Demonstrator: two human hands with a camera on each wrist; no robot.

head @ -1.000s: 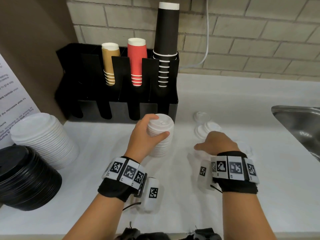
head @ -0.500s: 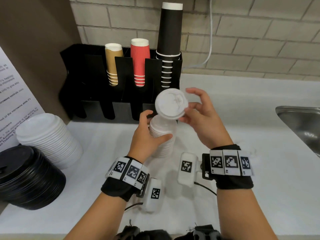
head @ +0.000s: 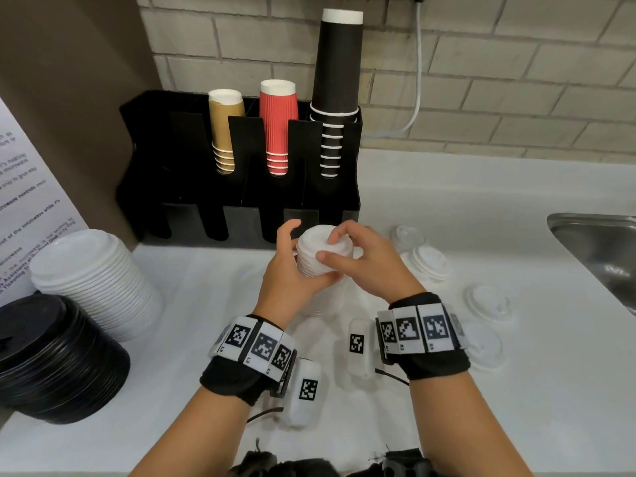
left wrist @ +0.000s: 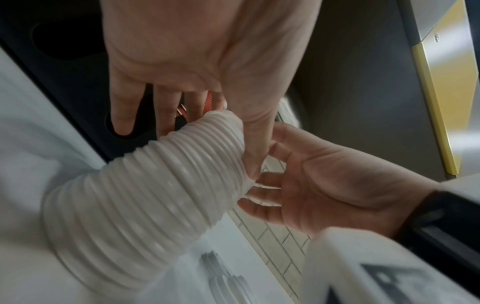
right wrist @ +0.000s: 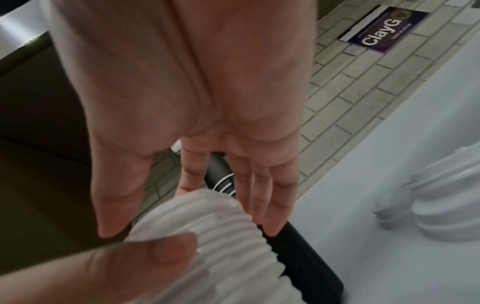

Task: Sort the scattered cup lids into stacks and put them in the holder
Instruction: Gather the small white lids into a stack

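A tall stack of small white lids [head: 321, 259] stands on the white counter in front of the black holder [head: 192, 208]. My left hand [head: 292, 270] grips the stack near its top, thumb on the far side and fingers round the near side. My right hand [head: 358, 259] lies over the top lid with straight fingers, thumb against the rim. In the left wrist view the ribbed stack [left wrist: 155, 195] runs from the counter up to both hands. The right wrist view has the stack's top [right wrist: 207, 232] under my straight fingers [right wrist: 270, 205]. Loose lids [head: 430, 261] lie to the right.
The holder's back slots carry brown [head: 223, 129], red [head: 278, 125] and black [head: 339, 80] paper cups; its low front slots look dark. A large white lid stack [head: 93, 280] and a black lid stack [head: 51, 356] sit at the left. A steel sink [head: 599, 246] is at the right.
My right hand took a lid from the counter, lifted it above the stack, and now has it down on the top. My left hand stayed on the stack.
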